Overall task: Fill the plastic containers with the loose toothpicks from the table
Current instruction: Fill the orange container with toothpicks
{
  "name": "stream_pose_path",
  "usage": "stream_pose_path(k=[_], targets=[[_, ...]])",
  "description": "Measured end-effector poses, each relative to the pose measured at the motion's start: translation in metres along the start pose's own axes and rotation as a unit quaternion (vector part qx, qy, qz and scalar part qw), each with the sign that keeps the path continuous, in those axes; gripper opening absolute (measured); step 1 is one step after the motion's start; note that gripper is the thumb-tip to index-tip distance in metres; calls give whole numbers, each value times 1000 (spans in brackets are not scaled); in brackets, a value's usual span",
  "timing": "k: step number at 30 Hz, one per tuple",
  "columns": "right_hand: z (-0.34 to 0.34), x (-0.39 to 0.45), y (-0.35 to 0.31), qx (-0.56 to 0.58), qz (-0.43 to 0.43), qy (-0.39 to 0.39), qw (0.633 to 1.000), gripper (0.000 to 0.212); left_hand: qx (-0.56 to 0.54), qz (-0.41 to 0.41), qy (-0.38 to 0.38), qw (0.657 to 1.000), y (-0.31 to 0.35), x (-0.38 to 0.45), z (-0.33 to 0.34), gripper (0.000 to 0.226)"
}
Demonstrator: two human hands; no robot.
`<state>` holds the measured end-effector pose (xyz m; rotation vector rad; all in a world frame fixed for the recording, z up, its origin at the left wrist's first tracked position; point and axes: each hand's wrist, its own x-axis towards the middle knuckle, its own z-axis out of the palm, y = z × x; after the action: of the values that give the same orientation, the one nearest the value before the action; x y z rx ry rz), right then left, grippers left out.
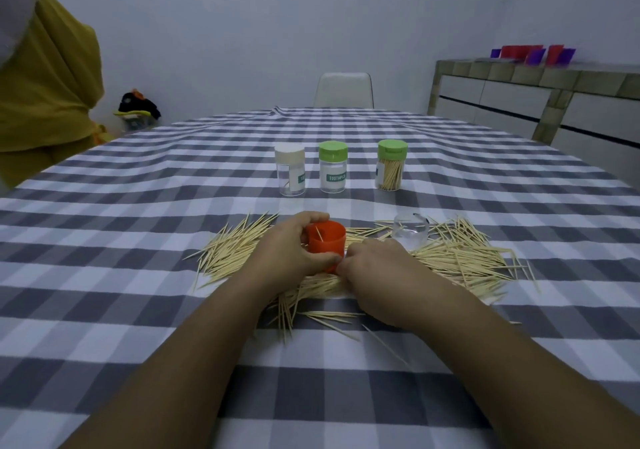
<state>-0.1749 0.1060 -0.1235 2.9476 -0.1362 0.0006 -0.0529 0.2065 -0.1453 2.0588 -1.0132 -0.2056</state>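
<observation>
A wide heap of loose toothpicks point(460, 258) lies on the checked tablecloth in front of me. My left hand point(294, 251) grips an open orange container point(327, 239) standing in the heap, with one toothpick leaning inside it. My right hand point(375, 268) rests on the heap just right of the container, fingers curled down at its base; whether they pinch toothpicks is hidden. A clear lidless container point(410, 232) stands among the toothpicks to the right.
Behind the heap stand three lidded jars: a white-lidded one point(290, 169) nearly empty, a green-lidded one point(333, 168), and a green-lidded one point(390, 166) full of toothpicks. A white chair point(343, 90) is at the far edge. A person in yellow point(45, 85) sits at left.
</observation>
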Motion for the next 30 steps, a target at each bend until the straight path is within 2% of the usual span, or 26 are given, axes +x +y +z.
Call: stream_pose_path(k=[7,12,15,19,22,28,30], targets=[[-2,-1,9,-31,48,-1,998,27,5,-8,0,1000,-2,0,1,73],[-8,-6,25,29,89,14,995,18,3,-11,1,1000,-1,0,1,70],[-11,-10,32,71,102,38,992,21,-14,-20,-5,1000,0,-1,1,72],[-10,-9,39,174,140,56,973,18,-21,-19,-3,1000,2,-1,1,72],[-8,-5,40,307,158,94,934,21,-32,-18,2,999,2,-1,3,73],[-1,5,31,554,174,248,775,16,-45,-14,5,999,4,-1,9,72],[-1,8,27,576,166,282,749,17,-52,-15,5,999,3,-1,10,72]])
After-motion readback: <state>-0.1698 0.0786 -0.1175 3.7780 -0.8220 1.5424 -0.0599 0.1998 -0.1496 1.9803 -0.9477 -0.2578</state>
